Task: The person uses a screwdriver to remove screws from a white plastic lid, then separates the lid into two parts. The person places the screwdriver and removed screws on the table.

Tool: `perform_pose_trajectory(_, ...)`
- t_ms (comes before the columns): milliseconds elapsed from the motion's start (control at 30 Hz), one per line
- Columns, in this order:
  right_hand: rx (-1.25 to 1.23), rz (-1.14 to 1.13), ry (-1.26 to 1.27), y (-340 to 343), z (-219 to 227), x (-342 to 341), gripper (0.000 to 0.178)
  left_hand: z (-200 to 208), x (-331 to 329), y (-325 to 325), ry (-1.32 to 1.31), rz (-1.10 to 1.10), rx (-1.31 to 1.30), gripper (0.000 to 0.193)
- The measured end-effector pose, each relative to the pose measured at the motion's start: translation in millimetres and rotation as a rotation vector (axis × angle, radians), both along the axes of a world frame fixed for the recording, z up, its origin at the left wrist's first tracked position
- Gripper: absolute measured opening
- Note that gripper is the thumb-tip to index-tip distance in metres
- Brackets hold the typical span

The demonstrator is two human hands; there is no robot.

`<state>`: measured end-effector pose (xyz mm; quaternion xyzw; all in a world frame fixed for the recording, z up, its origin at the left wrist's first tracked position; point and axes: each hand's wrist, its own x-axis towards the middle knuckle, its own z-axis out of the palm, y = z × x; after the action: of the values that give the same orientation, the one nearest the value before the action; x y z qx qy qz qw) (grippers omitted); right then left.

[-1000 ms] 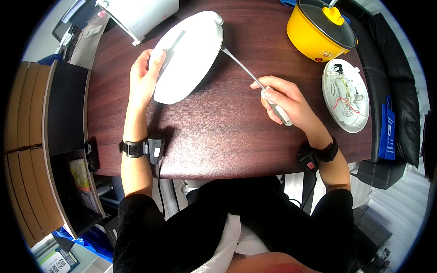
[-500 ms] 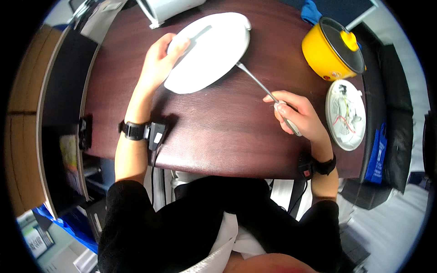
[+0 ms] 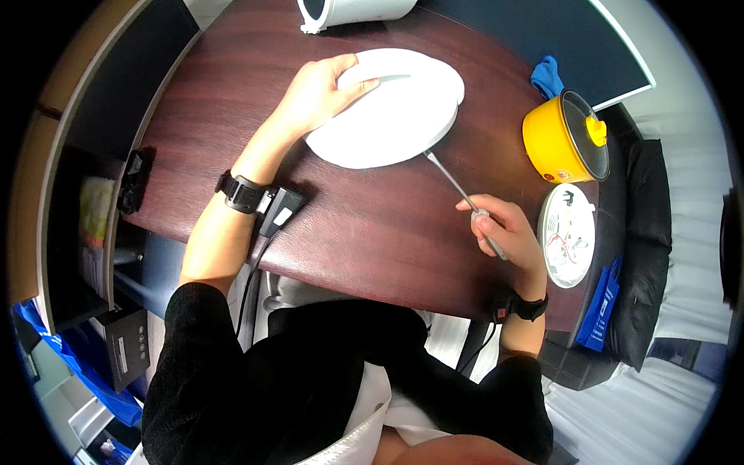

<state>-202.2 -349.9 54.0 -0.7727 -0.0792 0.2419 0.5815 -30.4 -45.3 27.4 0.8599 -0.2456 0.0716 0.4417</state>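
A smooth white oval plastic shell (image 3: 380,124) is tilted up over the dark reddish-brown table. My left hand (image 3: 316,97) grips it by its left edge, thumb on the facing surface and the other fingers partly hidden behind. In my right hand (image 3: 502,229) is a slim screwdriver (image 3: 451,177) with a thin metal shaft and a grey handle. Its tip meets the shell's lower right rim; whether it is wedged under the rim I cannot tell. Right of that hand lies a white oval base (image 3: 570,236) with thin wires and small parts inside.
A yellow electric pot (image 3: 552,143) with a dark lid stands at the right, a blue cloth (image 3: 547,76) behind it. A white cylindrical appliance (image 3: 360,11) lies at the far edge. Shelving (image 3: 85,178) borders the table on the left. Cables hang from both wrist devices.
The view has shifted, so the table's objects sit differently in the picture. My left hand still holds the shell, and the screwdriver tip stays at its rim.
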Motion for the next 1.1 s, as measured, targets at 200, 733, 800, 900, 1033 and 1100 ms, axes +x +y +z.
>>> perform_pose_trajectory(200,-0.012,0.035,0.033,0,-14,5,0.026,-4,3,2,-0.135,0.027,0.142,0.033)
perform_pose_trajectory(733,0.271,-0.089,-0.018,13,-30,6,0.025,2,0,-1,-0.048,0.126,-0.108,0.024)
perform_pose_trajectory(800,0.272,-0.085,-0.015,12,-31,7,0.024,2,1,0,-0.077,0.155,-0.022,0.024)
perform_pose_trajectory(900,0.284,-0.086,-0.005,9,-36,10,0.024,10,-4,-2,0.004,0.164,-0.066,0.026)
perform_pose_trajectory(1033,0.329,-0.161,0.019,8,-40,12,0.023,14,-6,-3,0.047,0.158,-0.078,0.027)
perform_pose_trajectory(1100,0.352,-0.189,0.052,3,-41,17,0.023,11,-3,-3,-0.032,0.162,0.027,0.031)
